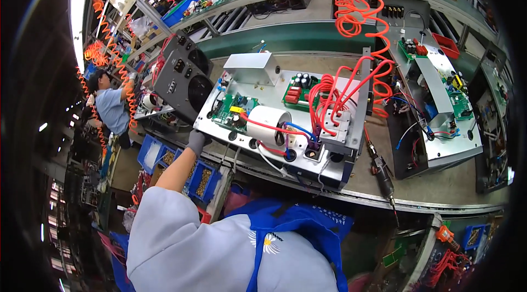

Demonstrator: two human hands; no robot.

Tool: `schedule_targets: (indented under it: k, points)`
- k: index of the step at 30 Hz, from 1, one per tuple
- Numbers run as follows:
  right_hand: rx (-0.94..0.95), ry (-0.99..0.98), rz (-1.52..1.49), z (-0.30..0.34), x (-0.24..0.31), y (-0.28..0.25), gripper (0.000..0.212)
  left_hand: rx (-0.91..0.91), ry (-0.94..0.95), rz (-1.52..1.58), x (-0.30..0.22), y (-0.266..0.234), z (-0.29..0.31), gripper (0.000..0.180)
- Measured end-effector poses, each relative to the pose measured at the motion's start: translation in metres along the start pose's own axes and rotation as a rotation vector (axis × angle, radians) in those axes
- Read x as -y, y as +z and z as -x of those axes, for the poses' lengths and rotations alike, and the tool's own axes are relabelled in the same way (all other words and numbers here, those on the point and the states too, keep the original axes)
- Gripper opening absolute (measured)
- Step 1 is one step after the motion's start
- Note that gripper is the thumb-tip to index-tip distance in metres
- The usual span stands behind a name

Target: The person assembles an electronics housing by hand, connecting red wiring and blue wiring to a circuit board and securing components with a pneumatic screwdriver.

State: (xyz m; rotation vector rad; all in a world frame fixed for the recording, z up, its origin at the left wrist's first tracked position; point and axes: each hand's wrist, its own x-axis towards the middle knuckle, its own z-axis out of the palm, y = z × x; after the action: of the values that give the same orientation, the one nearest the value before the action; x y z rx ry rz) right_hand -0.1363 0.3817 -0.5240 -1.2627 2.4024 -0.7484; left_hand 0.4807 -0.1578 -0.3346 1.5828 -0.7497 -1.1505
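An open metal chassis point(263, 91) lies in front of me on the bench, with green circuit boards, a white cylinder point(269, 123) and bundled red wires point(324, 97). At its near left corner is my left hand point(196, 142), in a grey glove, closed on the chassis edge; part of the fingers is hidden by that edge. My right hand does not show. Blue and red leads run from the cylinder to the chassis's near right part, where a silvery block point(334, 124) takes several red wires.
A power screwdriver point(381, 174) lies right of the chassis, below a coiled orange hose point(357, 1). Further right stands a second open chassis point(439, 127). A dark panel with a fan point(184, 80) leans at the left. Blue bins point(203, 182) of small parts sit below; a co-worker point(112, 105) stands left.
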Motion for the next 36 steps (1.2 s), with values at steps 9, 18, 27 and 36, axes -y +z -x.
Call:
schedule_targets:
  k: [9, 18, 27, 36]
  points:
    - [-0.01, -0.291, 0.011, -0.017, 0.015, -0.008, 0.032, -0.19, 0.398, -0.443, -0.054, 0.026, 0.088, 0.024]
    - [0.002, -0.371, -0.635, -0.141, 0.245, -0.12, 0.019, -0.07, 0.525, -0.438, -0.047, 0.018, 0.065, 0.028]
    - [-0.759, -1.067, -0.388, -0.221, 0.399, -0.175, 0.056, -0.038, 0.561, -0.518, -0.045, 0.033, 0.057, 0.03]
    - [-0.799, -1.097, -0.438, -0.314, 0.451, -0.188, 0.011, -0.103, 0.669, -0.825, -0.056, 0.03, 0.12, 0.029]
